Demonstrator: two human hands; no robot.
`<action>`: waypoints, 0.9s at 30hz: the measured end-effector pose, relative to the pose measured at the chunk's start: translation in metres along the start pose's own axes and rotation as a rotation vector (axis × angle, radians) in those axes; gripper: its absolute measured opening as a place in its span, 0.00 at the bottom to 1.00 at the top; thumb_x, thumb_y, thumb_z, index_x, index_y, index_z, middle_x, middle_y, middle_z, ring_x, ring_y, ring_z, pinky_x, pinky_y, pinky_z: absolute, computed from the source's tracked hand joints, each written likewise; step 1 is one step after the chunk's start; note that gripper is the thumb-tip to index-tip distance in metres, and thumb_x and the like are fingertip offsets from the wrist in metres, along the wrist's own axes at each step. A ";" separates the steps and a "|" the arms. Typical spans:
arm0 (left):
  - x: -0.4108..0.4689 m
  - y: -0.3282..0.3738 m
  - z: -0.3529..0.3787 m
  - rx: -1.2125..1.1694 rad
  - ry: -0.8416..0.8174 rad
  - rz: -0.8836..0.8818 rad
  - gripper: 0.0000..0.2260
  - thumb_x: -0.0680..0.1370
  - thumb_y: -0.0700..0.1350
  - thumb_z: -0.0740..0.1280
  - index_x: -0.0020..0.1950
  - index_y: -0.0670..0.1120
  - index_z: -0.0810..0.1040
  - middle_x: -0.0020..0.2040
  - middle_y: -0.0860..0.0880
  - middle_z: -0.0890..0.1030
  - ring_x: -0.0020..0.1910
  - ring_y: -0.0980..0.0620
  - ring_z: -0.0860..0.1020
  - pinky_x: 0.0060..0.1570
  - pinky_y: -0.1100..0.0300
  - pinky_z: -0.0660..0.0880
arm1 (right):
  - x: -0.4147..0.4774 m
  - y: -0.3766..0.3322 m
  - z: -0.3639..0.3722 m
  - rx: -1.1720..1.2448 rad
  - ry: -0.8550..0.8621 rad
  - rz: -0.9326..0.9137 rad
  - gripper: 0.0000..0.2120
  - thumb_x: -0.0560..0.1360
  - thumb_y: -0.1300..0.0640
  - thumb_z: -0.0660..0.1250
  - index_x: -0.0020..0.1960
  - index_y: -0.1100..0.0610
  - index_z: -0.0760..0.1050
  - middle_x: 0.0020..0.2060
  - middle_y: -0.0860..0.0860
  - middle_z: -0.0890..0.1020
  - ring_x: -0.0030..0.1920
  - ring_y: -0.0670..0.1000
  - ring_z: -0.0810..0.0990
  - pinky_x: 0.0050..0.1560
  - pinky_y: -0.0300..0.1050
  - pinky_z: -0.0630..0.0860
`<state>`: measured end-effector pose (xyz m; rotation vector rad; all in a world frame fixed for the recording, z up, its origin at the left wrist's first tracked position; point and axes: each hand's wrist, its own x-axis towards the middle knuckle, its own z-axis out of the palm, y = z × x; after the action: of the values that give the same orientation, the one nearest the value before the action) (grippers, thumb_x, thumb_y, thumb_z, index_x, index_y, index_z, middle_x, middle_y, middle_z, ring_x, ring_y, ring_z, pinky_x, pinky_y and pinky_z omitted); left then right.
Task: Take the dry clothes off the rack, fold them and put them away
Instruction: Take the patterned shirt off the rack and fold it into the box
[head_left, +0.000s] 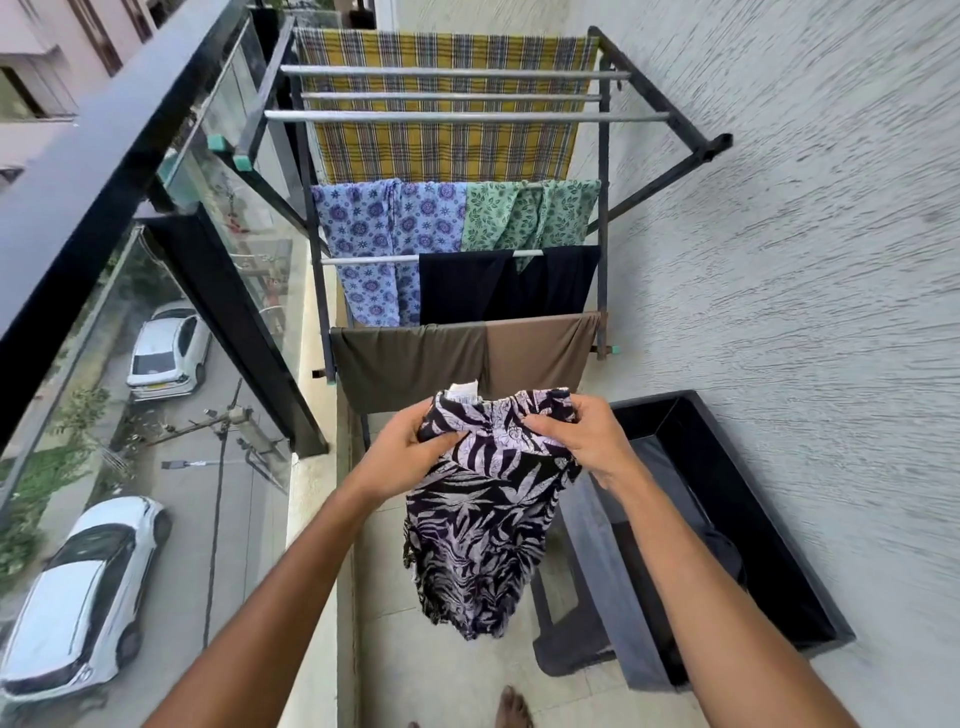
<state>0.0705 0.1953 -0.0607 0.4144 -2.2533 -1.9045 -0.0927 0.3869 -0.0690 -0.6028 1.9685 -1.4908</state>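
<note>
1. The black-and-lilac leaf-print garment hangs in the air at about six o'clock from the drying rack; it is off the rails and held up by its top edge, with a white label sticking out at its twelve o'clock.
2. The left hand grips the bunched top of the garment at its ten o'clock, fingers curled into the cloth and thumb laid over it.
3. The right hand pinches the top edge at the garment's two o'clock, fingers bent round the fabric; the two hands are near each other but apart.
4. On the rack, a yellow checked cloth drapes at twelve o'clock; below it hang a blue floral cloth at ten o'clock and a green leafy cloth at two o'clock; a dark navy garment hangs lower; an olive piece and a brown piece hang side by side on the nearest rail, just behind the hands.
5. A black box-shaped frame sits at three o'clock against the textured wall; a glass railing runs at nine o'clock, with two white cars on the street beyond; a bare foot shows at six o'clock.
</note>
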 end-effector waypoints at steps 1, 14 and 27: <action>-0.001 0.001 -0.002 0.011 -0.007 -0.004 0.11 0.80 0.38 0.67 0.62 0.46 0.79 0.57 0.49 0.84 0.58 0.49 0.82 0.61 0.49 0.77 | -0.001 0.002 0.000 0.059 0.003 0.004 0.16 0.65 0.48 0.82 0.49 0.54 0.86 0.45 0.60 0.85 0.45 0.54 0.80 0.53 0.55 0.77; 0.003 0.059 -0.059 -0.214 -0.250 -0.388 0.08 0.77 0.43 0.68 0.54 0.45 0.85 0.55 0.37 0.83 0.56 0.32 0.80 0.57 0.37 0.77 | -0.012 -0.058 -0.002 0.202 -0.225 0.078 0.16 0.74 0.55 0.72 0.61 0.52 0.77 0.54 0.50 0.86 0.56 0.52 0.84 0.62 0.53 0.79; 0.008 -0.059 -0.054 -0.356 -0.073 -0.773 0.19 0.77 0.39 0.70 0.66 0.36 0.75 0.55 0.35 0.83 0.52 0.37 0.83 0.57 0.40 0.78 | 0.044 0.089 0.044 0.286 -0.343 0.536 0.30 0.64 0.39 0.80 0.61 0.52 0.83 0.70 0.52 0.75 0.74 0.55 0.68 0.77 0.60 0.60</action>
<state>0.0848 0.1335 -0.1098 1.3137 -1.8592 -2.6304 -0.0947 0.3508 -0.1719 -0.1671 1.4640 -1.2023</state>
